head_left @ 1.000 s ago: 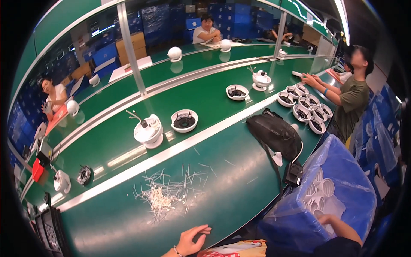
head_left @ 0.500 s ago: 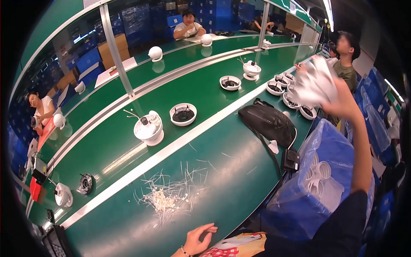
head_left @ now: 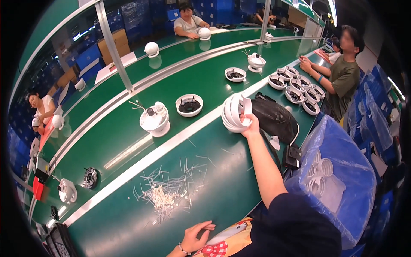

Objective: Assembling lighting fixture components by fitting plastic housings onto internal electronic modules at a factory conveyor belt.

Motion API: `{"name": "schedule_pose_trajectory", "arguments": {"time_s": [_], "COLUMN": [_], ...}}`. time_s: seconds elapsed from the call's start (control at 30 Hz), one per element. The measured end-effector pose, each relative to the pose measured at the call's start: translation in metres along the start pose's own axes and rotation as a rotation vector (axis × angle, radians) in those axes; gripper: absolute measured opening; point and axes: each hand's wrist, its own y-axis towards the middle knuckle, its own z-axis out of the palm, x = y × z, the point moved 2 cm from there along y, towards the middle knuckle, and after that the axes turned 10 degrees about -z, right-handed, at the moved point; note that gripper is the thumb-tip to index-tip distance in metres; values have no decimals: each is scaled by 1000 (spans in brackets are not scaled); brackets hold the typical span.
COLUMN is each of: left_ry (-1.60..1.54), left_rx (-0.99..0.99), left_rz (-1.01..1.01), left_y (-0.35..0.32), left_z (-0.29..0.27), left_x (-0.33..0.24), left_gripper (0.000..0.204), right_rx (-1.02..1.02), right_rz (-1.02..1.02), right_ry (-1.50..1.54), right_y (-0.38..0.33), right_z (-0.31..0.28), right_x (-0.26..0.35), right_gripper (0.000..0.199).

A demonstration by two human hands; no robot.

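Observation:
My right hand point(head_left: 250, 125) is raised over the bench and grips several white plastic ring-shaped housings point(head_left: 232, 114), nested together. They hang in front of the black bag point(head_left: 276, 118), near the belt's pale edge. My left hand point(head_left: 196, 237) rests by the near edge of the green bench point(head_left: 122, 222), empty, with its fingers loosely bent and apart. Beyond it lies a pile of small cream-coloured pieces point(head_left: 162, 198) with thin clear strips strewn around. On the green belt stand a white base with wires point(head_left: 155, 122) and a white bowl-shaped part with a black inside point(head_left: 189, 105).
A blue bin point(head_left: 342, 150) lined with clear plastic, holding white ring parts point(head_left: 326, 168), stands at the right. Several white bowls with black insides point(head_left: 294, 95) are grouped at the bench's far right, beside a person point(head_left: 344, 77). A black adapter box point(head_left: 292, 157) sits at the bench edge.
My right hand has swung left from above the bin to over the bench, carrying the white housings. Parts on the belt have shifted slightly right and away. My left hand has barely moved.

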Motion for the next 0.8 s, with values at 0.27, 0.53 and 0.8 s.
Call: {"name": "schedule_pose_trajectory", "arguments": {"time_s": [0.27,0.53,0.8], "left_ry": [-48,-38,15], "left_rx": [60,63,16], "left_rz": [-17,-44,-19], "left_y": [0,-3,3], "left_z": [0,-1,-4], "left_x": [-5,0,-4], "left_gripper": [34,34,31], "right_rx": [-479,-442,67], "right_rz": [-470,-504,-1180], "right_ry": [-1289,-1691,-1785], "right_y": [-10,-53,-96], "right_z": [-19,23,78], "right_x": [18,25,9], "right_gripper": [51,78,51]}}
